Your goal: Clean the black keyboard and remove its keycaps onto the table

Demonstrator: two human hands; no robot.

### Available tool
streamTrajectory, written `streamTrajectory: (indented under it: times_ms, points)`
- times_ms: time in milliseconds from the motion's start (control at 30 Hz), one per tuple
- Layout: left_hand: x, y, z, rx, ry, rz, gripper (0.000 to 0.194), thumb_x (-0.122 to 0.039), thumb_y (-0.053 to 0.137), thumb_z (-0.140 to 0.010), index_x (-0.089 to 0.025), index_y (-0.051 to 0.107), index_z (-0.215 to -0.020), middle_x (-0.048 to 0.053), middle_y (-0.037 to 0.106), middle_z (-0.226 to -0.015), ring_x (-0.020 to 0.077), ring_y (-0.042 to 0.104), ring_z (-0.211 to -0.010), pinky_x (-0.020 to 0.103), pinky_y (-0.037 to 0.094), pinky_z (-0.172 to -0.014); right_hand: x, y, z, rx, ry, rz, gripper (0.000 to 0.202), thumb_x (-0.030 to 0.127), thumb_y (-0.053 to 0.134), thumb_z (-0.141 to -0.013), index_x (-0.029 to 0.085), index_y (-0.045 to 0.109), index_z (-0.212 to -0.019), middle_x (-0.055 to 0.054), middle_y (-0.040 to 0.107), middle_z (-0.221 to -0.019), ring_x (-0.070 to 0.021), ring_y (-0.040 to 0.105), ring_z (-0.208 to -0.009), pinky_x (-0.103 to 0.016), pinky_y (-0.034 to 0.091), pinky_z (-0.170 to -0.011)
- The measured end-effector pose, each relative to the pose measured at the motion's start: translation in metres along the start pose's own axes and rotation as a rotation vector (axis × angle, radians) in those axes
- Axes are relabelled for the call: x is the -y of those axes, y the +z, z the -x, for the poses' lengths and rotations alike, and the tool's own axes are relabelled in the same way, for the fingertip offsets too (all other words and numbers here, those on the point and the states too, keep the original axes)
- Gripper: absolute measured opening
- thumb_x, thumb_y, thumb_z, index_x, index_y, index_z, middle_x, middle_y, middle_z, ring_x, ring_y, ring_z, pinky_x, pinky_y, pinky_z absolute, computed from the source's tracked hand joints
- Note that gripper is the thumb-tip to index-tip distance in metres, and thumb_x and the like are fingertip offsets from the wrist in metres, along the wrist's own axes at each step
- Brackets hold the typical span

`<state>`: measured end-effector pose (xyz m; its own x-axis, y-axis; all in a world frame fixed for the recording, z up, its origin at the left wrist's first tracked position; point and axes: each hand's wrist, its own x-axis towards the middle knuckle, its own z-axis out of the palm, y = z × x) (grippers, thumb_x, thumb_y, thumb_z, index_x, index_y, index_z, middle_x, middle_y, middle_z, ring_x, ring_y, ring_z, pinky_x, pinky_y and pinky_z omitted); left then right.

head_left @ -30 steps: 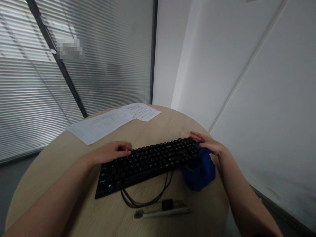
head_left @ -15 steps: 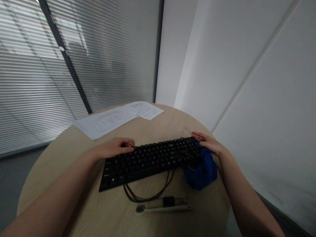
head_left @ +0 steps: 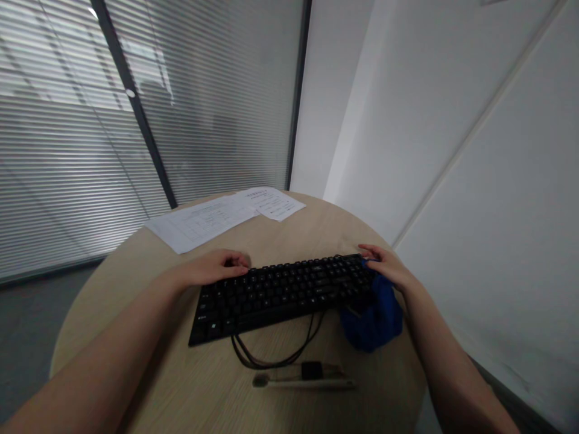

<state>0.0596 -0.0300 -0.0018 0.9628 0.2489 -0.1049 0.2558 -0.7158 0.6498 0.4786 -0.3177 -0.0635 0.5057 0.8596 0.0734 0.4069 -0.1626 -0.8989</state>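
Keyboard lies on the bench, long axis slanting near-left to far-right; left hand curls at its far edge, grip unclear; right hand, fingers extended, thumb-pinches blue cloth at its right end.

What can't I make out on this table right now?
All in the head view:
- Keys under the left hand: covered by it.
- The keyboard's right end: partly hidden by the right hand and blue cloth.
- Where the black cable leads: hidden under the keyboard.
- Print on the papers: too small.
- Black block beside the toothbrush: too blurred to identify.
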Motion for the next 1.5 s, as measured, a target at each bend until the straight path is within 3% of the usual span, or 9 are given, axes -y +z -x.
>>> streamTrajectory:
  times_ms: [300, 467, 600, 767, 933, 1067, 1167, 1300, 1500]
  points:
    - [0.006, -0.007, 0.007, -0.084, -0.074, -0.075, 0.045, -0.061, 0.055, -0.086, -0.017, 0.064, -0.082, 0.001, 0.062, -0.076, 0.0167, 0.055, -0.073, 0.028, 0.04, -0.069, 0.024, 0.007, 0.01, -0.127, -0.093, 0.258, 0.048, 0.03, 0.063, -0.076, 0.022, 0.07, -0.123, -0.002, 0.07, -0.083, -0.0226, 0.066, -0.08, -0.043, 0.053, -0.087]
    - [0.011, -0.016, 0.015, 0.033, -0.02, 0.068, 0.041, -0.057, 0.063, -0.081, -0.017, 0.067, -0.091, 0.001, 0.065, -0.083, 0.0166, 0.055, -0.078, 0.028, 0.042, -0.073, 0.063, 0.013, 0.026, -0.012, -0.26, 0.288, 0.029, 0.039, 0.065, -0.083, 0.026, 0.076, -0.107, -0.006, 0.075, -0.104, -0.0274, 0.068, -0.099, -0.044, 0.051, -0.095]
    - [0.015, -0.016, 0.016, 0.056, -0.018, 0.108, 0.042, -0.055, 0.068, -0.077, -0.017, 0.068, -0.095, 0.0, 0.064, -0.082, 0.0157, 0.055, -0.077, 0.026, 0.041, -0.072, 0.107, 0.028, 0.034, 0.165, -0.423, 0.412, 0.018, 0.035, 0.062, -0.088, 0.025, 0.075, -0.095, -0.006, 0.075, -0.095, -0.0254, 0.068, -0.092, -0.04, 0.053, -0.089]
    - [0.016, -0.011, 0.015, 0.033, -0.069, 0.041, 0.04, -0.057, 0.063, -0.082, -0.017, 0.069, -0.085, 0.0, 0.063, -0.076, 0.015, 0.054, -0.073, 0.026, 0.04, -0.07, 0.165, 0.072, 0.028, 0.455, -0.734, 0.543, 0.025, 0.023, 0.051, -0.096, 0.024, 0.076, -0.091, -0.006, 0.072, -0.092, -0.0202, 0.067, -0.088, -0.034, 0.052, -0.083]
    - [0.017, -0.01, 0.019, 0.019, -0.091, 0.04, 0.036, -0.053, 0.068, -0.078, -0.017, 0.071, -0.083, -0.002, 0.064, -0.073, 0.0139, 0.053, -0.071, 0.025, 0.04, -0.069, 0.211, 0.151, 0.016, 0.666, -0.945, 0.603, 0.027, 0.019, 0.049, -0.098, 0.024, 0.075, -0.102, -0.004, 0.073, -0.099, -0.0193, 0.067, -0.093, -0.035, 0.051, -0.086]
    - [0.021, -0.014, 0.028, 0.044, -0.112, 0.113, 0.036, -0.052, 0.07, -0.073, -0.018, 0.071, -0.085, -0.003, 0.062, -0.07, 0.0122, 0.05, -0.067, 0.024, 0.038, -0.064, 0.227, 0.218, 0.014, 0.746, -1.034, 0.621, 0.024, 0.016, 0.052, -0.097, 0.024, 0.073, -0.106, -0.005, 0.074, -0.105, -0.0197, 0.067, -0.096, -0.034, 0.05, -0.087]
    - [0.026, -0.018, 0.034, 0.084, -0.179, 0.166, 0.037, -0.049, 0.072, -0.069, -0.018, 0.071, -0.09, -0.003, 0.059, -0.067, 0.0109, 0.045, -0.06, 0.024, 0.033, -0.055, 0.227, 0.253, 0.014, 0.761, -1.015, 0.636, 0.021, 0.016, 0.054, -0.097, 0.023, 0.071, -0.107, -0.005, 0.074, -0.107, -0.0204, 0.067, -0.099, -0.035, 0.05, -0.089]
    - [0.026, -0.02, 0.038, 0.114, -0.211, 0.178, 0.035, -0.044, 0.073, -0.066, -0.019, 0.069, -0.089, -0.003, 0.053, -0.062, 0.0099, 0.042, -0.054, 0.023, 0.03, -0.049, 0.216, 0.271, 0.013, 0.75, -1.018, 0.59, 0.016, 0.016, 0.062, -0.093, 0.021, 0.067, -0.107, -0.007, 0.071, -0.11, -0.0215, 0.064, -0.105, -0.036, 0.049, -0.095]
    - [0.017, -0.02, 0.04, 0.184, -0.299, 0.122, 0.048, -0.052, 0.075, -0.068, -0.02, 0.069, -0.104, -0.005, 0.045, -0.053, 0.0111, 0.038, -0.047, 0.025, 0.028, -0.043, 0.202, 0.267, 0.01, 0.739, -1.023, 0.612, 0.016, 0.016, 0.063, -0.092, 0.017, 0.069, -0.106, -0.01, 0.071, -0.107, -0.0237, 0.063, -0.103, -0.04, 0.05, -0.094]
